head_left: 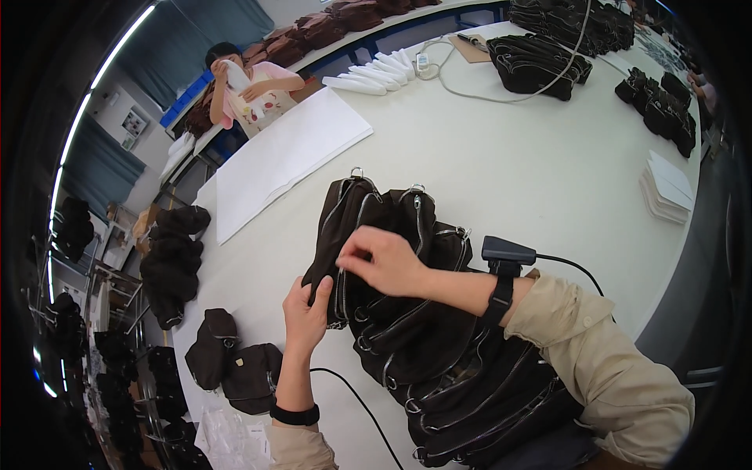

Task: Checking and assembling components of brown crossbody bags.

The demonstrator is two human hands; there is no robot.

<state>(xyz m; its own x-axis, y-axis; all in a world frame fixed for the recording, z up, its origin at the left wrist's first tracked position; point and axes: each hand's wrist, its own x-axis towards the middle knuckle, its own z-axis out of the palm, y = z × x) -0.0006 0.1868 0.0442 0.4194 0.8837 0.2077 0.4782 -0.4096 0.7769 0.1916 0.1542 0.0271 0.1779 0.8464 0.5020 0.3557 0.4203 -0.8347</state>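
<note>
A dark brown zippered bag (pixel 332 227) with silver zips and metal rings lies in front of me at the middle of the table. My left hand (pixel 304 315) grips its near left edge, thumb on top. Over the bag, beside one of its zips, my right hand (pixel 384 262) is closed with thumb and fingertips drawn together. Whatever those fingertips hold, if anything, is too small to make out. More dark zippered bags (pixel 423 345) lie in an overlapping row from there toward my body, partly under my right forearm.
Two small dark pouches (pixel 252 377) and a clear plastic bag (pixel 233 439) lie at the near left. White sheets (pixel 290 157) cover the far left, where a person (pixel 254 90) sits or stands. Bag piles (pixel 536 66) and a grey cable (pixel 501 100) are at the far right.
</note>
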